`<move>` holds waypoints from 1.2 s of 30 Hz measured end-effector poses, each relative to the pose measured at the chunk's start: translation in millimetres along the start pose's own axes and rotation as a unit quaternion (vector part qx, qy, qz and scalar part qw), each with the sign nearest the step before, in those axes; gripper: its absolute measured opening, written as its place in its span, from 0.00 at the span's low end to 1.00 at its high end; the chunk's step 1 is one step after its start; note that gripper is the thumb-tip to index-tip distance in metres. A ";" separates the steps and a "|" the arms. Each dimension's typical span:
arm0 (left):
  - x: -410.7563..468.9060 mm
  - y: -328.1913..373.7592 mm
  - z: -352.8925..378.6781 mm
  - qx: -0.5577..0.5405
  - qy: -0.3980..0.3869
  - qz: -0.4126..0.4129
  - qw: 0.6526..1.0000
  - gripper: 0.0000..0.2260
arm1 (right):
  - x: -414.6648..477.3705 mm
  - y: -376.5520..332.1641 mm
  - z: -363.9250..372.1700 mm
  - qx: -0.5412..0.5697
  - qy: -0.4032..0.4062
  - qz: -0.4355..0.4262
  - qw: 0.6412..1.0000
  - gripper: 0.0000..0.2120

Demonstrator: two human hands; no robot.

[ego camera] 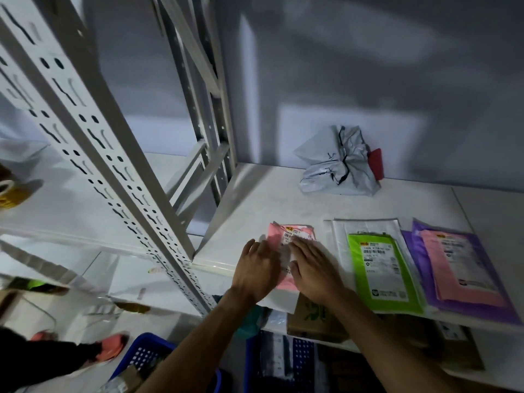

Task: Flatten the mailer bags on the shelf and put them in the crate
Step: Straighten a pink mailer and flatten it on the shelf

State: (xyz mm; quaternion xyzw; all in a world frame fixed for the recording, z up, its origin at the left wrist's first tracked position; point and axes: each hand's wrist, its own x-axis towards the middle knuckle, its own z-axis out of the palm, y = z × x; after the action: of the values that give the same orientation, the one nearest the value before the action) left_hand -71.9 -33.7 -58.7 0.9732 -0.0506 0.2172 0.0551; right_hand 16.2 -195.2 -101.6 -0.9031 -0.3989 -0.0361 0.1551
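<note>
Two bare forearms, no sleeves seen; left hand (256, 269) and right hand (314, 269) ungloved, no rings or watch noted.

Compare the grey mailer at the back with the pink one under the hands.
The grey mailer bag is crumpled and bulging; the pink mailer bag lies flat. The grey one sits untouched near the wall; the pink one is at the front edge, pressed by the left hand and right hand. Both rest on the shelf.
</note>
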 end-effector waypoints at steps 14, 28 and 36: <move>6.1 -17.4 59.2 -0.018 -0.122 -0.047 0.991 0.25 | 13.9 -9.8 10.0 -0.007 0.019 0.042 0.999 0.25; -34.0 20.2 42.9 -0.014 -0.194 -0.057 0.979 0.33 | 4.3 -11.1 -0.1 -0.032 -0.038 0.074 0.996 0.27; -37.3 17.7 43.1 0.008 -0.194 -0.052 0.980 0.34 | 12.7 -17.0 -45.8 0.060 -0.132 0.126 0.981 0.28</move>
State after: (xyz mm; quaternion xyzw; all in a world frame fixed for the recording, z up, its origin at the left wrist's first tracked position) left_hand -89.7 -54.0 -112.0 0.9986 -0.0075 0.0217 0.0479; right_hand 15.0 -189.6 -51.5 -0.9320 -0.3003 0.1276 0.1582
